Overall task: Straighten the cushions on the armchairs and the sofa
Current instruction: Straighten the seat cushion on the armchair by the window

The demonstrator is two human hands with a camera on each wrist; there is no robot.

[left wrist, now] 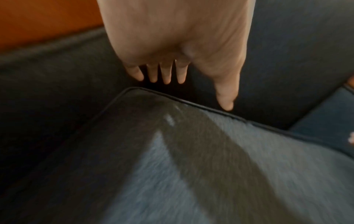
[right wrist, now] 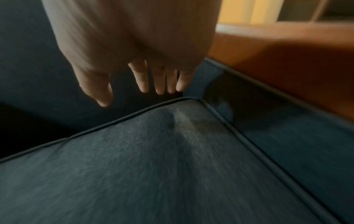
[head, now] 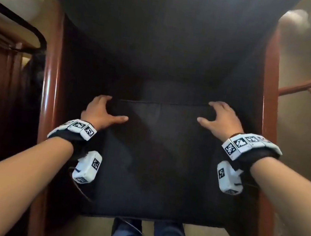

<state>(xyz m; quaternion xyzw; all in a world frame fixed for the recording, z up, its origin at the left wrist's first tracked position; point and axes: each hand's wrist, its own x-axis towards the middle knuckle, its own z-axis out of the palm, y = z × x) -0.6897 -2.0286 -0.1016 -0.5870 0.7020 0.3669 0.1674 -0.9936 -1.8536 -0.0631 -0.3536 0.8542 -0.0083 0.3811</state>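
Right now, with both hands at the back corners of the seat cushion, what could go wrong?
1. The left hand and right hand reach over the cushion's rear piping with fingers spread, apparently gripping nothing, so a pull might slip off.
2. The wooden armrests stand close on both sides, so a sideways shift could knock knuckles or wedge the cushion askew.
3. Uneven pulling may leave it crooked.

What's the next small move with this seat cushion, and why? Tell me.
Probably close both hands on the rear corners and seat the seat cushion square against the backrest. The left hand and right hand are spread over those corners with fingers reaching past the piped rear edge; the wrist views show fingertips above it, no grip yet.
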